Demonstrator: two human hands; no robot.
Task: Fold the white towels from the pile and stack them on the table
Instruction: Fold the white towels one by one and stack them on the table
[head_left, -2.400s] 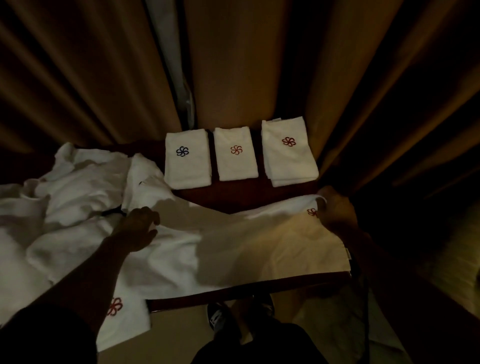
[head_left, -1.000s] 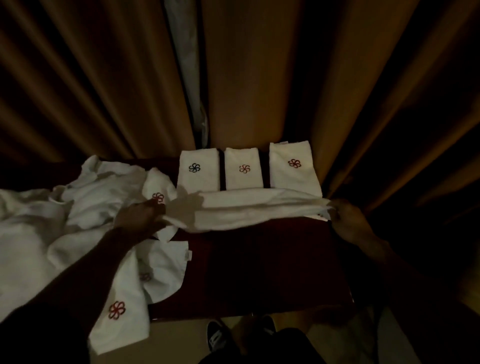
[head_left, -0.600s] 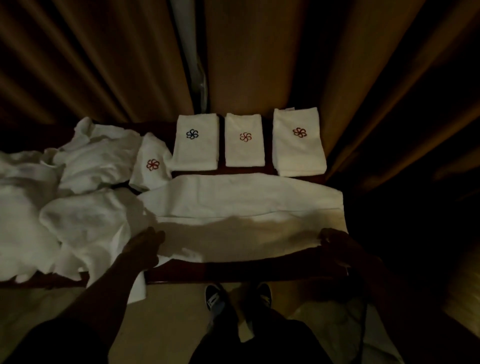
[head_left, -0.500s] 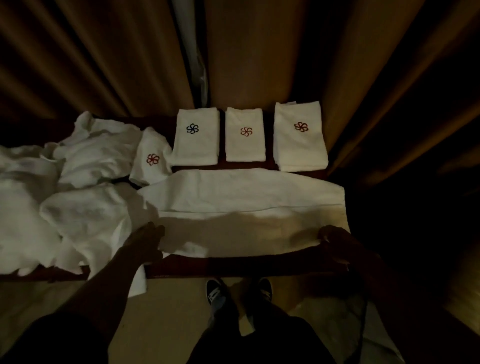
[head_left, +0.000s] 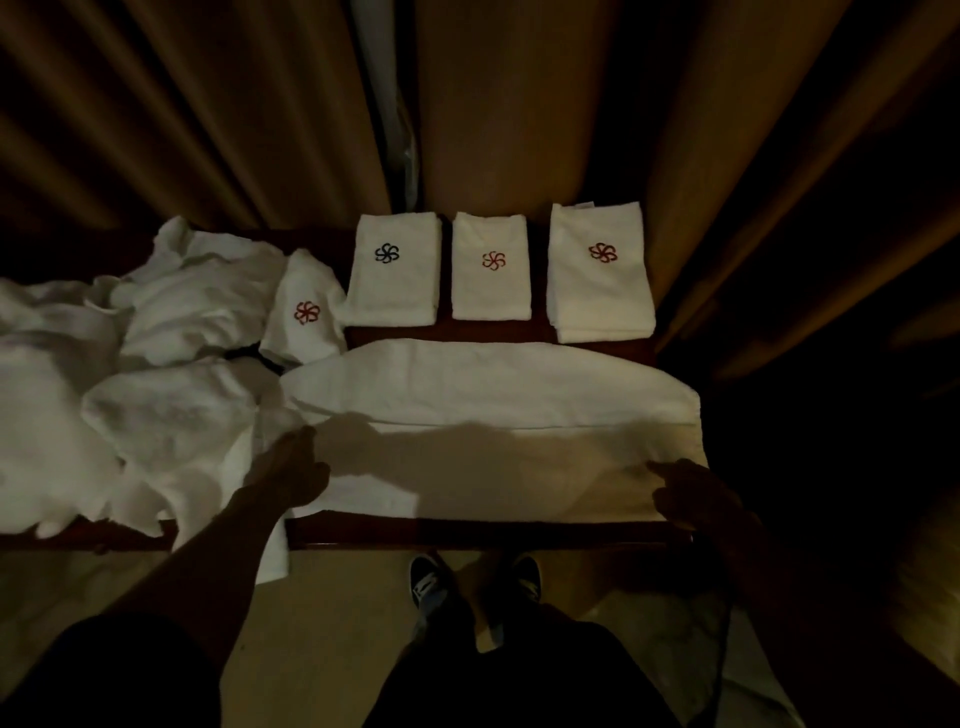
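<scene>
In the head view we saw the long towel (head_left: 493, 395) lying flat across the near half of the dark table (head_left: 467, 530), with its far part folded over toward us, so that a straight edge ran along its middle. The left hand (head_left: 291, 473) rested on the left near end of this towel, its fingers rather straight and laid on the cloth, gripping nothing that we could see. The right hand (head_left: 691, 499) lay on the right near corner. It was in deep shadow, so we could not tell whether its fingers pinched the edge or only touched it.

The loose pile (head_left: 156, 364) of white towels covered the left side of the table, just beside the long towel. Behind the long towel three folded stacks stood in a row at the far edge: the left stack (head_left: 395, 275) with a dark flower mark, the middle stack (head_left: 491, 275) and the right stack (head_left: 600, 275) with red ones. A brown curtain (head_left: 519, 104) hung behind the table.
</scene>
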